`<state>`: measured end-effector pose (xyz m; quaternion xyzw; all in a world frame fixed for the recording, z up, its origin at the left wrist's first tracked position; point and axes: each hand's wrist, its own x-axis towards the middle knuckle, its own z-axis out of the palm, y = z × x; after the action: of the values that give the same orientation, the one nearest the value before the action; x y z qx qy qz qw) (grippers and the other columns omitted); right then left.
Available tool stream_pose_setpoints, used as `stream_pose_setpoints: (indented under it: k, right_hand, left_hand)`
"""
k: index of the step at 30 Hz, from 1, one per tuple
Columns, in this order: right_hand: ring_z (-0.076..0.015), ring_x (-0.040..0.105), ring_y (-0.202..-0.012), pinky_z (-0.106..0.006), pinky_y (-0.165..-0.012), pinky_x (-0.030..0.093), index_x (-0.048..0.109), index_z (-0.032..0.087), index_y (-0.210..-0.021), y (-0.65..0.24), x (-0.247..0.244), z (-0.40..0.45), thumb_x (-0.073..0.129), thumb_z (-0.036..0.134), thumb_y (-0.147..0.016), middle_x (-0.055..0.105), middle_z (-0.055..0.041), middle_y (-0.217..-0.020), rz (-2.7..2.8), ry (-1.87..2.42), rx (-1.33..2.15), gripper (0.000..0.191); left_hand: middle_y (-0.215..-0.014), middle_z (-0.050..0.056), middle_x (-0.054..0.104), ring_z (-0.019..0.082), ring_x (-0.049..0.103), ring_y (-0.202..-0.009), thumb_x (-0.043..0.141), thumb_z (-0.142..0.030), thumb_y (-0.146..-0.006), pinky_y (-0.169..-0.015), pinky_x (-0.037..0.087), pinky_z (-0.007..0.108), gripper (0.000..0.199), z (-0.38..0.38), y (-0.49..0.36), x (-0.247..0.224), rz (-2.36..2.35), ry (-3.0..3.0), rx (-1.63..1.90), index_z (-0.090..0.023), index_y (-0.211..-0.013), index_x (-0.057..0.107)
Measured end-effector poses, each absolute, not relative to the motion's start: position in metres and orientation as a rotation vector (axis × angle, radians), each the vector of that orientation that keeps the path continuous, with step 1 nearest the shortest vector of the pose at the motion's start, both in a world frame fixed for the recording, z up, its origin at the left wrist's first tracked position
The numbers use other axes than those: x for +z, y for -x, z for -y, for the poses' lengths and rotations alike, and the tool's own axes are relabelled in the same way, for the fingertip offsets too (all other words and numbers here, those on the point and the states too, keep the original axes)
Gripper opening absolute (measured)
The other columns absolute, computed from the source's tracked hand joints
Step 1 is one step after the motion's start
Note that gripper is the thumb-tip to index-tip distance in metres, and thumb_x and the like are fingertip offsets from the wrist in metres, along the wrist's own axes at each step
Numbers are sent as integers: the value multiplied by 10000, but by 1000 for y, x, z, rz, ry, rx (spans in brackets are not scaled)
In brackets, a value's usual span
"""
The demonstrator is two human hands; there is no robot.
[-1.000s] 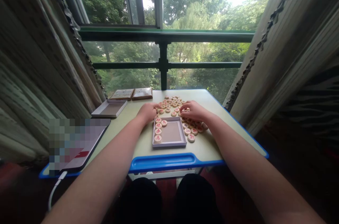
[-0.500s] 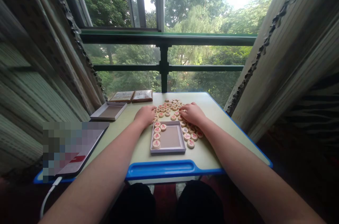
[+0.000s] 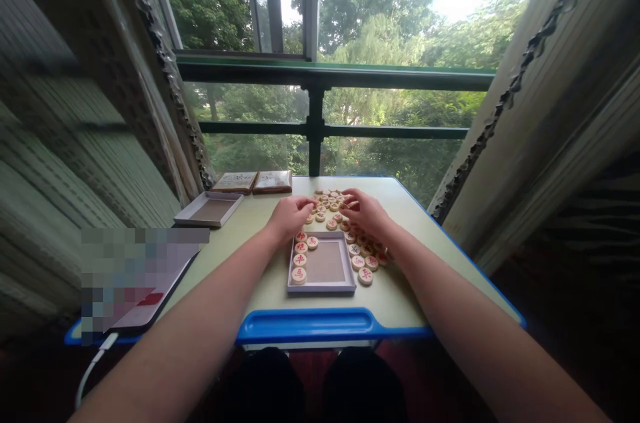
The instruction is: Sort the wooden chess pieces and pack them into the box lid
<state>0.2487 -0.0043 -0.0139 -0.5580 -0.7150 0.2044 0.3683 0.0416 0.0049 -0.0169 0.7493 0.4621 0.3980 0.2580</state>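
Note:
Round wooden Chinese chess pieces [image 3: 334, 207] with red or dark characters lie in a loose heap on the small table. My left hand [image 3: 293, 216] is at the heap's left side, its fingers bent and drawn together at the pieces; whether one is between them is hidden. On the right, my right hand [image 3: 367, 213] reaches over the heap with thumb and fingers apart, fingertips at the pieces. In front of both hands sits a shallow open box [image 3: 327, 289]. A column of red-marked pieces [image 3: 299, 261] lines its left wall, with another piece [image 3: 312, 243] beside the column.
Another shallow tray [image 3: 184, 217] and two flat decorated boxes [image 3: 273, 183] stand at the back left. A partly blurred laptop-like device [image 3: 170, 276] with a white cable [image 3: 95, 363] lies at left. The table [image 3: 425, 223] has a blue edge, before a railed window.
My left hand has moved right and inward over the heap's left side, its fingers drawing closer together. My right hand stays at the heap's right side. The whole view has shifted slightly.

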Motion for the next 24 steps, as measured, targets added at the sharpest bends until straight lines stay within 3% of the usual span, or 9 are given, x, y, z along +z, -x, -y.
stream_pose_setpoints:
  k: [6, 10, 16, 24]
  right_hand:
    - [-146, 643, -786, -303, -717, 541, 576, 182, -1013, -230, -12, 17, 685, 267, -672, 667, -35, -870, 1768, 926, 932, 368]
    - [-175, 649, -800, -335, -774, 529, 643, 171, -861, -223, -14, 23, 702, 333, -654, 683, -45, -832, 1768, 880, 851, 270]
    - [-168, 645, -767, -316, -739, 534, 654, 194, -793, -219, -10, 29, 686, 361, -675, 683, -28, -791, 1679, 871, 723, 208]
    - [-163, 624, -834, -309, -771, 509, 623, 192, -750, -220, 0, 37, 598, 272, -752, 662, -39, -884, 1857, 834, 566, 84]
  left_hand:
    - [-858, 94, 704, 182, 625, -774, 627, -409, -697, -696, 474, 286, 363, 6, -45, -7, -980, -1833, 1041, -112, -897, 686]
    - [-809, 87, 703, 170, 615, -736, 668, -400, -659, -669, 462, 278, 340, 10, -44, -1, -966, -1748, 1024, -113, -838, 695]
    - [-822, 85, 695, 143, 596, -695, 690, -401, -640, -635, 451, 262, 361, 10, -41, 4, -945, -1713, 1007, -119, -866, 691]
    - [-773, 75, 697, 127, 590, -608, 701, -391, -632, -555, 446, 246, 347, 15, -44, 5, -869, -1699, 921, -129, -860, 704]
